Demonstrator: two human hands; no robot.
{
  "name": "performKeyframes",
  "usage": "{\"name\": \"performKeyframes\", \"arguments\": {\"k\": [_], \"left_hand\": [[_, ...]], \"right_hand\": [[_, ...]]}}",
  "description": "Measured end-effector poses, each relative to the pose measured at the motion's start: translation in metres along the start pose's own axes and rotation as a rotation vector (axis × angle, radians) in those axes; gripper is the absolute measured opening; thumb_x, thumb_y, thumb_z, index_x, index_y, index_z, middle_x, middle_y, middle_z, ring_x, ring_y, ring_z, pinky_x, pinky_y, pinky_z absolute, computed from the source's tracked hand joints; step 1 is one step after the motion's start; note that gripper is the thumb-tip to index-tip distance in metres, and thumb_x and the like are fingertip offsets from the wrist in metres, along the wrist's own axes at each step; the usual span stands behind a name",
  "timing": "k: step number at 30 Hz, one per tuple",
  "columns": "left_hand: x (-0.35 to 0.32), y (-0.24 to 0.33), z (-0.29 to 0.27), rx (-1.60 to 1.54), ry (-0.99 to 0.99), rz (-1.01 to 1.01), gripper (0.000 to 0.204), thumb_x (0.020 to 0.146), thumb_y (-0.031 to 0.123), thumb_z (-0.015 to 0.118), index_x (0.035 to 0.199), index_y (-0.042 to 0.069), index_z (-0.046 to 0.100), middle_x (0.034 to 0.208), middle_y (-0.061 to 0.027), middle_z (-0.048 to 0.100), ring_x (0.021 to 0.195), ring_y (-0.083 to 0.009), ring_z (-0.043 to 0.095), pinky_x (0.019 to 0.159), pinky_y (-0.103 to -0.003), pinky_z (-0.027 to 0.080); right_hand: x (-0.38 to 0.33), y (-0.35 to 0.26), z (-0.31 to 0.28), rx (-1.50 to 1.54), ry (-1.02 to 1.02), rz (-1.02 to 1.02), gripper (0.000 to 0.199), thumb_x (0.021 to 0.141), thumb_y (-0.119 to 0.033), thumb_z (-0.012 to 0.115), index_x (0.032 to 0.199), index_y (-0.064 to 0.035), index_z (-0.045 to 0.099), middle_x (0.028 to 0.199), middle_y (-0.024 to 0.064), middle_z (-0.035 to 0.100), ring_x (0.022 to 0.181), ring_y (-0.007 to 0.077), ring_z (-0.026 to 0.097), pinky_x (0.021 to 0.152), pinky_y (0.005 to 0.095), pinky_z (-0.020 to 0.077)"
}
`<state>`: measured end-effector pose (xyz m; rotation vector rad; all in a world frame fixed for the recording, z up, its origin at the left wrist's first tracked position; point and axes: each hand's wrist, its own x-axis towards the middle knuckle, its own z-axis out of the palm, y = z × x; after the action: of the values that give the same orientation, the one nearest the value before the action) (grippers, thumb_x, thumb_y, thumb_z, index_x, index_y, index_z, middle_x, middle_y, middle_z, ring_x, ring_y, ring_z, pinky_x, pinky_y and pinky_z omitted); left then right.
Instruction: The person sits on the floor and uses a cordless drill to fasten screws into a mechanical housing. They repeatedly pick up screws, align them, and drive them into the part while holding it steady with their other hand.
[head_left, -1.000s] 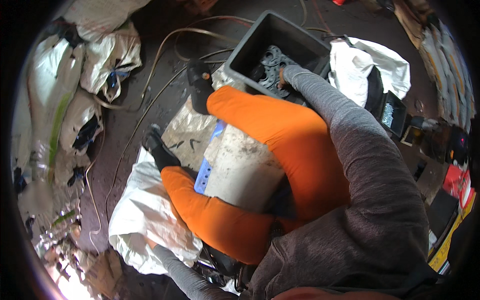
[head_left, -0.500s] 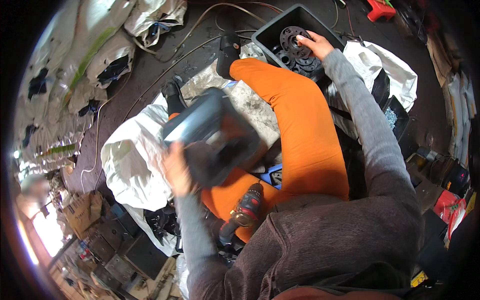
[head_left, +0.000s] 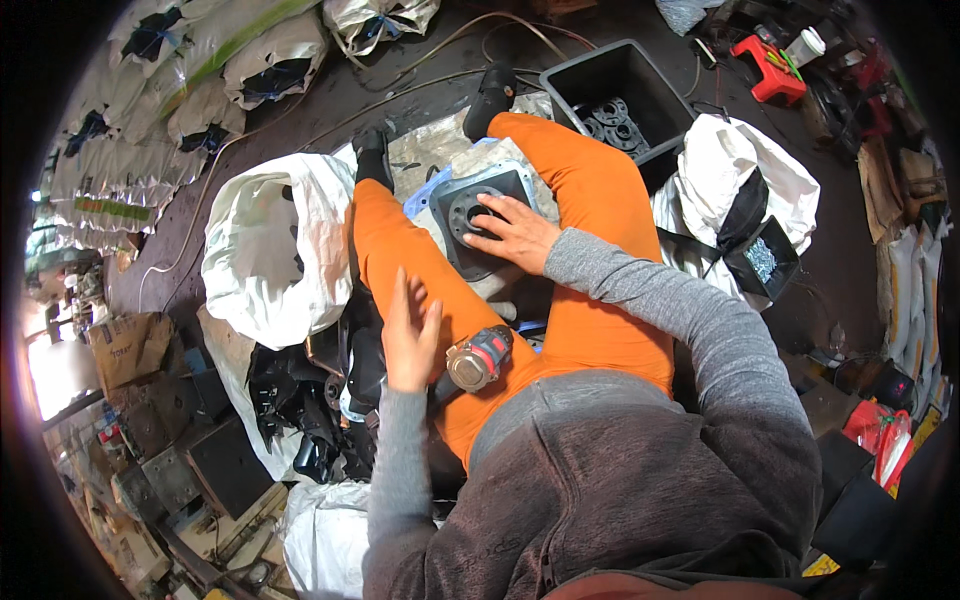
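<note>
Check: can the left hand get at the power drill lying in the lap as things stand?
Probably yes. The left hand is open and empty above the orange-clad thigh, right beside the power drill, with nothing between them. The right hand is pressing on the dark square part, well clear of that path.

Even daylight, sharp centre, fisheye-bent rim.

Between the legs: the square black plate is filling the gap, the right hand lying flat on it.
Left side: the open white sack is pressing against the orange left leg, leaving no lane there.
Lap: a red drill is sitting just beside the open left hand.
Ahead right: the black bin (its top open, rings inside) is standing just past the right knee.
Floor ahead: cables are crossing it.
</note>
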<state>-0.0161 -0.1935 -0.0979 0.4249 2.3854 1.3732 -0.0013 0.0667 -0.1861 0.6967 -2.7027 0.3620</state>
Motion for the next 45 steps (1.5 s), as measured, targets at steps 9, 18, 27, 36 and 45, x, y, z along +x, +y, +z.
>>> {"name": "performKeyframes", "arguments": {"k": [9, 18, 27, 36, 45], "left_hand": [[-0.075, 0.004, 0.006, 0.129, -0.146, -0.008, 0.039, 0.095, 0.004, 0.057, 0.132, -0.006, 0.051, 0.117, -0.0186, 0.065, 0.103, -0.0204, 0.064, 0.091, -0.032, 0.049], [-0.078, 0.012, 0.015, 0.219, -0.094, -0.145, 0.032, 0.094, 0.017, 0.061, 0.121, -0.001, 0.063, 0.111, -0.0207, 0.068, 0.102, -0.0272, 0.068, 0.089, -0.035, 0.051], [-0.089, 0.014, -0.008, 0.427, -0.043, -0.067, 0.034, 0.090, 0.030, 0.060, 0.117, 0.009, 0.064, 0.093, -0.0158, 0.070, 0.087, -0.0340, 0.068, 0.077, -0.044, 0.053], [-0.084, 0.007, 0.015, 0.377, -0.019, -0.093, 0.031, 0.090, 0.028, 0.062, 0.114, 0.008, 0.064, 0.088, -0.0143, 0.069, 0.083, -0.0330, 0.067, 0.073, -0.042, 0.053], [-0.076, 0.007, 0.014, 0.384, -0.028, -0.101, 0.031, 0.090, 0.026, 0.062, 0.113, 0.007, 0.065, 0.088, -0.0140, 0.070, 0.083, -0.0323, 0.067, 0.073, -0.042, 0.053]], "right_hand": [[-0.041, 0.010, -0.042, 0.143, 0.069, 0.130, 0.046, 0.073, -0.027, 0.077, 0.117, -0.0292, 0.065, 0.149, 0.0135, 0.037, 0.140, 0.0431, 0.028, 0.109, 0.0585, 0.0324], [-0.328, 0.103, -0.216, -0.058, -0.228, 1.411, 0.038, 0.091, -0.032, 0.059, 0.116, -0.0053, 0.064, 0.116, 0.0153, 0.066, 0.107, 0.0314, 0.063, 0.093, 0.0412, 0.0490], [-0.459, 0.138, -0.113, 0.594, -0.172, 1.757, 0.065, 0.085, -0.023, 0.071, 0.139, -0.0003, 0.044, 0.124, 0.0191, 0.061, 0.109, 0.0252, 0.061, 0.092, 0.0343, 0.0502], [-0.428, 0.148, -0.122, 0.638, -0.118, 1.843, 0.055, 0.087, -0.023, 0.067, 0.132, -0.0003, 0.046, 0.119, 0.0185, 0.060, 0.104, 0.0256, 0.060, 0.088, 0.0361, 0.0502], [-0.407, 0.147, -0.112, 0.697, -0.049, 1.907, 0.046, 0.088, -0.023, 0.062, 0.125, -0.0003, 0.048, 0.114, 0.0179, 0.060, 0.098, 0.0259, 0.060, 0.083, 0.0380, 0.0503]]}}
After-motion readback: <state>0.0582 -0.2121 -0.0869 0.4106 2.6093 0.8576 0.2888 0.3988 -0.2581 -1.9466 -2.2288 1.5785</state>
